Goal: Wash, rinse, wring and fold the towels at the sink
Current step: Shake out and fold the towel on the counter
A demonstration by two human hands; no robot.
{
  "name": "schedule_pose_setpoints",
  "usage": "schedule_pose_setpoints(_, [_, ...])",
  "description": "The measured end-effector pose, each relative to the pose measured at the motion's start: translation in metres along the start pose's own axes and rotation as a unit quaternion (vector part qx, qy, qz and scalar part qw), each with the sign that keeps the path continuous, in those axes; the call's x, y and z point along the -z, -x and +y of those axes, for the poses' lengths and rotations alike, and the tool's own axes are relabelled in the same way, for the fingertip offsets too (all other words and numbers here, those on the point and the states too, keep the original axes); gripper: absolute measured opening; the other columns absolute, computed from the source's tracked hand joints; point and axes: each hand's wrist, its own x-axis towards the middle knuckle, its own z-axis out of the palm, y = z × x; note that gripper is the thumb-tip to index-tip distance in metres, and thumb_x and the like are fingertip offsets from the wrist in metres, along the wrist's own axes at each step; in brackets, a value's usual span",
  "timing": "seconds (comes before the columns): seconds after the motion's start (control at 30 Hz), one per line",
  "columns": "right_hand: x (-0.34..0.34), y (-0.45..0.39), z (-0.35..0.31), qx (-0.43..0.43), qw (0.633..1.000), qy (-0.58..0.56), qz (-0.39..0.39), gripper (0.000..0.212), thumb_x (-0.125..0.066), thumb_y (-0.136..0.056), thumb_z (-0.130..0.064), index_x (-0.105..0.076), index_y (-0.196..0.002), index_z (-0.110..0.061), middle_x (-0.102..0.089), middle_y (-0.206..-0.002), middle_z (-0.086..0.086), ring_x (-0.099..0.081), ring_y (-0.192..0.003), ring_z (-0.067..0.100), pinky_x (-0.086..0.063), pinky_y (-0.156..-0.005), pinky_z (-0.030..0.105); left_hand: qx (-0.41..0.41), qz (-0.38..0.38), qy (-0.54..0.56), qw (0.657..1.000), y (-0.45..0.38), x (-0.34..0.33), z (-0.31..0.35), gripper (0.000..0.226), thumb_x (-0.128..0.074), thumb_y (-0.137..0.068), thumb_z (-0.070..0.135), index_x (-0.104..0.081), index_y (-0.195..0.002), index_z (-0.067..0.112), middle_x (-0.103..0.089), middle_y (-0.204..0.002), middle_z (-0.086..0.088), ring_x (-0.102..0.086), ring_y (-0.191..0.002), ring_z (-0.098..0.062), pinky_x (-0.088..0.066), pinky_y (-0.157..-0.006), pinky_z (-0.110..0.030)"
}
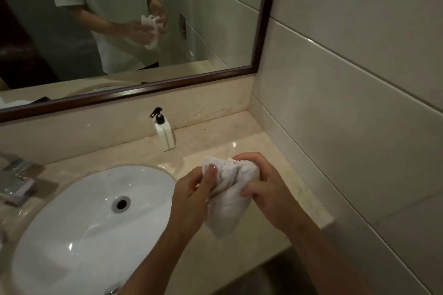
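Towel [227,201] was white and bunched up, and I held it in the air above the beige table [215,146], just to the right of the white sink [91,218]. My left hand [191,199] pinched its left side with curled fingers and the thumb pressed on the cloth. My right hand [263,187] gripped its upper right part, fingers wrapped around the bundle. The lower end of the cloth hung down between my wrists. A white soap dispenser [164,130] with a black pump stood behind, near the wall. The mirror [143,19] showed my reflection with the same cloth. The tap [16,177] was at the left edge.
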Motion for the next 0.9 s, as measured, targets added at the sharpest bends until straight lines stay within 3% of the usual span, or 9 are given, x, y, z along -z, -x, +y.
schedule_pose_setpoints(0.1, [0.021,-0.005,0.002,0.002,0.999,0.036,0.027,0.050,-0.054,-0.061,0.000,-0.064,-0.108,-0.015,-0.066,-0.104,0.010,-0.064,-0.100,0.031,-0.055,-0.074,0.041,0.057,0.010,0.047,0.997,-0.006,-0.015,0.004,0.055,-0.049,-0.094,0.058,-0.073,-0.094,0.009,-0.073,-0.089,-0.008,-0.070,-0.088,-0.025,-0.057,-0.082,-0.044])
schedule_pose_setpoints(0.2, [0.033,-0.008,0.010,-0.023,0.993,0.082,0.085,0.046,-0.051,-0.061,-0.004,-0.064,-0.099,-0.026,-0.062,-0.099,0.015,-0.058,-0.088,0.027,-0.048,-0.065,0.035,0.121,-0.003,0.130,0.984,-0.018,-0.023,0.013,0.045,-0.041,-0.102,0.041,-0.074,-0.106,0.010,-0.076,-0.099,-0.008,-0.071,-0.095,-0.022,-0.054,-0.090,-0.042])
schedule_pose_setpoints(0.37, [0.038,-0.014,0.002,-0.004,0.970,0.235,0.065,0.059,-0.052,-0.066,-0.029,-0.047,-0.122,-0.047,-0.044,-0.132,-0.004,-0.049,-0.116,0.002,-0.045,-0.090,0.010,0.136,-0.020,0.149,0.979,-0.040,-0.035,0.018,0.042,-0.037,-0.105,0.037,-0.073,-0.112,0.016,-0.075,-0.106,-0.004,-0.070,-0.102,-0.019,-0.051,-0.094,-0.040])
schedule_pose_setpoints(0.47, [0.033,-0.025,-0.007,0.027,0.956,0.290,0.039,0.064,-0.062,-0.070,-0.056,-0.053,-0.130,-0.036,-0.049,-0.131,-0.012,-0.051,-0.117,-0.001,-0.045,-0.091,0.011,0.124,-0.034,0.175,0.976,-0.054,-0.034,0.020,0.043,-0.037,-0.106,0.034,-0.070,-0.115,0.009,-0.074,-0.109,-0.010,-0.069,-0.106,-0.026,-0.051,-0.094,-0.042])
schedule_pose_setpoints(0.53, [0.027,-0.038,-0.011,0.064,0.950,0.280,0.125,0.037,-0.064,-0.079,-0.050,-0.063,-0.107,-0.026,-0.065,-0.106,-0.008,-0.062,-0.096,0.005,-0.050,-0.080,0.022,0.120,-0.028,0.198,0.972,-0.065,-0.036,0.024,0.037,-0.041,-0.105,0.028,-0.067,-0.116,0.004,-0.073,-0.109,-0.015,-0.069,-0.105,-0.030,-0.053,-0.092,-0.043])
schedule_pose_setpoints(0.6, [0.024,-0.048,-0.012,0.083,0.948,0.246,0.183,0.026,-0.063,-0.085,-0.039,-0.062,-0.093,-0.014,-0.067,-0.086,-0.002,-0.063,-0.081,0.015,-0.050,-0.069,0.030,0.102,-0.031,0.179,0.978,-0.074,-0.039,0.026,0.030,-0.044,-0.105,0.024,-0.065,-0.117,0.007,-0.073,-0.108,-0.012,-0.070,-0.101,-0.027,-0.057,-0.084,-0.036])
schedule_pose_setpoints(0.7, [0.026,-0.055,-0.009,0.089,0.950,0.237,0.185,0.010,-0.062,-0.091,-0.021,-0.062,-0.097,-0.013,-0.067,-0.086,-0.004,-0.065,-0.082,0.015,-0.054,-0.071,0.035,0.050,-0.085,0.099,0.990,-0.080,-0.039,0.025,0.027,-0.058,-0.097,0.029,-0.060,-0.122,0.018,-0.072,-0.107,-0.001,-0.071,-0.094,-0.013,-0.056,-0.071,-0.023])
schedule_pose_setpoints(0.8, [0.030,-0.059,-0.005,0.076,0.964,0.172,0.189,0.017,-0.059,-0.092,0.002,-0.062,-0.100,-0.013,-0.070,-0.093,-0.005,-0.067,-0.090,0.011,-0.055,-0.078,0.026,0.023,-0.093,0.052,0.994,-0.091,-0.035,0.020,0.019,-0.065,-0.094,0.021,-0.068,-0.112,0.017,-0.075,-0.100,0.001,-0.072,-0.093,-0.016,-0.058,-0.075,-0.027])
schedule_pose_setpoints(0.9, [0.035,-0.066,0.005,0.016,0.966,0.089,0.242,0.010,-0.058,-0.095,-0.001,-0.060,-0.099,-0.010,-0.069,-0.097,0.004,-0.066,-0.089,0.012,-0.054,-0.077,0.028,0.082,-0.054,0.101,0.990,-0.109,-0.029,0.016,0.017,-0.057,-0.097,0.011,-0.072,-0.106,0.012,-0.076,-0.098,-0.004,-0.072,-0.095,-0.022,-0.057,-0.079,-0.032])
